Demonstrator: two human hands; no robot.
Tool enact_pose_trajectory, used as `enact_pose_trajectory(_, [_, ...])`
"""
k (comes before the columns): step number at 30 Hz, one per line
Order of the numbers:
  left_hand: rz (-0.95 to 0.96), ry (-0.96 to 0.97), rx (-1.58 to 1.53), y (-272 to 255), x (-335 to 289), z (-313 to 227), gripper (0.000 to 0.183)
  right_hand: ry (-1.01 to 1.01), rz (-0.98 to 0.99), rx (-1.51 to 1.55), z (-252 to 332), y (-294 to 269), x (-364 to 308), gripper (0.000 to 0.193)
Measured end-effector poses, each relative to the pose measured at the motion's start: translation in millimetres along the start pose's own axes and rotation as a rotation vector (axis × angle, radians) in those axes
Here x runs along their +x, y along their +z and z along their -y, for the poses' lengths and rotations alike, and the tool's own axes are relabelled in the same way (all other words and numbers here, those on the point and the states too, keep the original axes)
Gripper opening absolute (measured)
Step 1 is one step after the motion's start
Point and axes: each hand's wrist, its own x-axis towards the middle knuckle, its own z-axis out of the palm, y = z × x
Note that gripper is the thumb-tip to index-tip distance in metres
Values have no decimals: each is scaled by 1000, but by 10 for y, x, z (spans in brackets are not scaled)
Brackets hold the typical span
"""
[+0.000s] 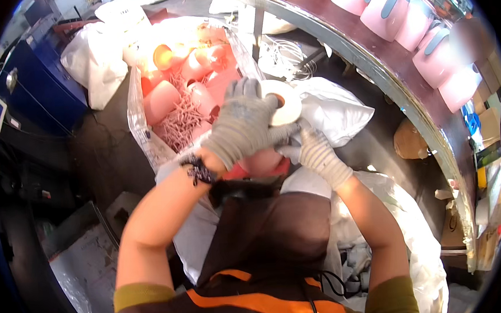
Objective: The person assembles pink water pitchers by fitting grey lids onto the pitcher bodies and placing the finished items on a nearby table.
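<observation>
My left hand [241, 122], in a grey knit glove, is closed on a cream-white roll of tape [291, 105] with a brown core. One of its fingers reaches to the core opening. Just below the roll is my right hand [320, 155], gloved the same way, its fingers drawn together near the left thumb. Whatever lies between those fingertips is too small to make out. Under both hands, close to my lap, sits a rounded pink piece [262, 162] with a red edge beside it; the hands partly cover it.
A plastic-lined container [140, 131] ahead holds pink cups and small pink sticks. Along the right curves a workbench [395, 84] bearing pink jugs [388, 10] with grey handles. A white sack [333, 108] lies beyond my right hand; a bag of grey parts [357, 267] stands beside my right leg.
</observation>
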Motion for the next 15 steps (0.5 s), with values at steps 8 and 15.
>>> enact_pose_trajectory(8, [80, -31, -84, 46, -44, -33, 68, 116, 53, 641, -196, 82, -213, 58])
enact_pose_trajectory(15, [35, -114, -13, 53, -95, -43, 66, -251, -155, -355, 1246, -513, -791, 76])
